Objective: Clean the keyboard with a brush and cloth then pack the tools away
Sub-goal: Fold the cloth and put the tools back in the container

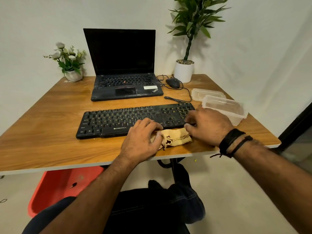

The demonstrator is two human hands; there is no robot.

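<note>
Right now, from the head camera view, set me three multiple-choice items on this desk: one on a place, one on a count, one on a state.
1. Where does the yellow cloth lie?
A. On the laptop
B. On the table, at the near edge of the keyboard, between the two hands
C. Inside the clear container

2. How many potted plants stand on the table?
A. One
B. Two
C. Four

3. In what state is the laptop?
A. Lid open, screen dark
B. Lid closed
C. Lid open, screen lit

Key: 1 B, the cloth sits bunched in front of the keyboard between the left hand and right hand. 2 B, a flower pot stands at the back left and a white pot at the back right. 3 A, the lid stands up and the screen is black.
</note>
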